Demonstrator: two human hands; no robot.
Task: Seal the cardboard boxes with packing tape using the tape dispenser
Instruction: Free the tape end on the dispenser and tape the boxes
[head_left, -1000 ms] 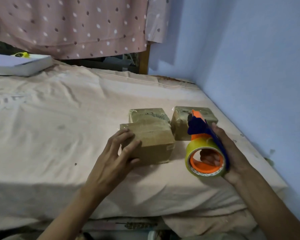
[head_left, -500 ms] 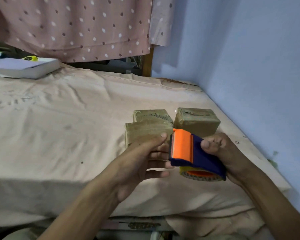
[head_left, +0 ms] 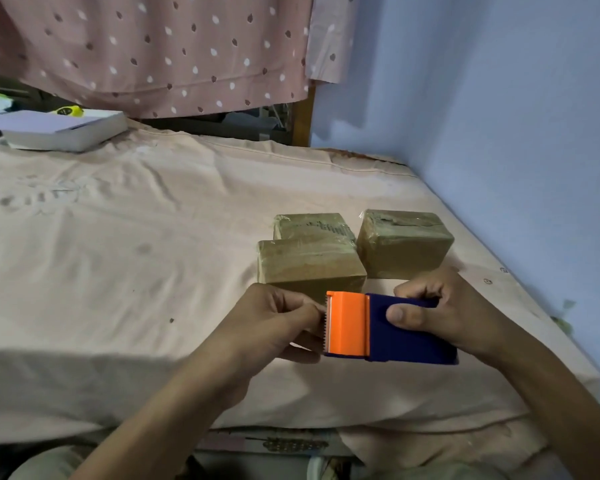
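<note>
Tape dispenser [head_left: 390, 329] is held above the bed's near edge, just in front of the boxes [head_left: 310, 268], right hand [head_left: 444, 315] gripping it, left hand [head_left: 278, 323] pinching at the serrated blade, so honestly a slip could nick those fingertips.

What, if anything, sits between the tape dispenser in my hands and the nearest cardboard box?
Nothing visible blocks it. The tape dispenser, held by the right hand, is just in front of the nearest box. Only the left hand, its fingers at the serrated edge, sits near that path.
</note>
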